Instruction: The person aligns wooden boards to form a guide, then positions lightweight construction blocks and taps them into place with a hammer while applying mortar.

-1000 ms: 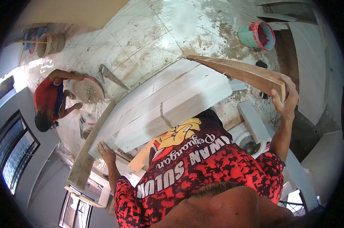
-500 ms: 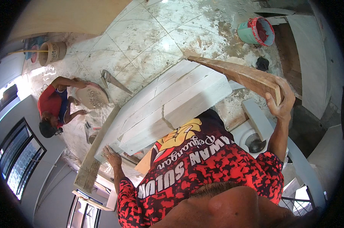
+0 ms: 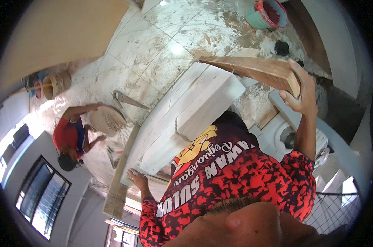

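Observation:
A low structure of white blocks point(image 3: 182, 103) with visible joints stretches in front of my body. My left hand point(image 3: 138, 181) lies on its near left end, fingers spread and holding nothing. Close beside that hand, a long wooden board point(image 3: 117, 187) runs along the left end of the blocks. My right hand point(image 3: 302, 92) is closed around the near end of a thick wooden plank point(image 3: 256, 71), thumb on one side and fingers on the other. The plank's far end reaches the far right corner of the blocks.
A co-worker in red point(image 3: 67, 136) crouches at the left beside a round basin point(image 3: 106, 119) of mix. A handsaw point(image 3: 131, 101) lies on the dirty tiled floor. Two buckets stand farther off, one pale green with a red rim point(image 3: 256, 18), one brownish point(image 3: 56, 86). A washing machine point(image 3: 273, 133) is at the right.
The whole view has shifted and turned slightly. My right hand still grips the plank, whose near end sits a little further left in the picture. My left hand stays on the blocks.

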The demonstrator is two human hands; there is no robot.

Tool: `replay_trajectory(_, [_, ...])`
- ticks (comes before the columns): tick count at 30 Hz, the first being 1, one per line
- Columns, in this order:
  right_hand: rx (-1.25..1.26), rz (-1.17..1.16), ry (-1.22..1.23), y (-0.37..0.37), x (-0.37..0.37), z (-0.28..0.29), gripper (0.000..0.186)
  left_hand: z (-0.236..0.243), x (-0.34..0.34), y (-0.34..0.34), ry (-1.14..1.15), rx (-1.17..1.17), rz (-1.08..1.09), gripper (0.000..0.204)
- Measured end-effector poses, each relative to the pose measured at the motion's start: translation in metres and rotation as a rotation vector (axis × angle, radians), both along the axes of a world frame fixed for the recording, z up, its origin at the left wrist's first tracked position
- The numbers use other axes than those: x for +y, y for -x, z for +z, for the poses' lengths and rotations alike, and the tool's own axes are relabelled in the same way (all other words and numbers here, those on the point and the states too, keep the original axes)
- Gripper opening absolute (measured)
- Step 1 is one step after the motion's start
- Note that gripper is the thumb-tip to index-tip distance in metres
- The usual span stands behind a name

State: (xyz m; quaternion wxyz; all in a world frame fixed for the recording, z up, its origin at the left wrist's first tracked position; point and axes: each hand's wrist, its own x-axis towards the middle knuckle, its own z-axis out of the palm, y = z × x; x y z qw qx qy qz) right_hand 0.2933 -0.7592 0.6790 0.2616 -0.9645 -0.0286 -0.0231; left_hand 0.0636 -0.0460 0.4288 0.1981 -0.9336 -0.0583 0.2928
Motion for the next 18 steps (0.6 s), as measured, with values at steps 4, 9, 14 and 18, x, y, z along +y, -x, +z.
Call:
replay_trajectory(4, [-0.058, 0.002, -0.026, -0.001, -0.002, -0.006, 0.078, 0.006, -0.013, -0.005, -0.073, 0.059, 0.031, 0.078])
replay_trajectory(9, [-0.109, 0.045, -0.111, -0.004, -0.009, -0.018, 0.075, -0.005, -0.015, -0.009, -0.153, 0.044, 0.078, 0.076])
replay_trajectory(14, [-0.235, 0.114, -0.167, -0.013, -0.004, -0.025, 0.069, -0.003, -0.024, -0.005, -0.200, -0.027, 0.005, 0.066])
replay_trajectory(18, [-0.390, 0.149, -0.205, -0.012, -0.005, -0.036, 0.068, 0.000, -0.019, -0.013, -0.196, 0.003, 0.017, 0.060])
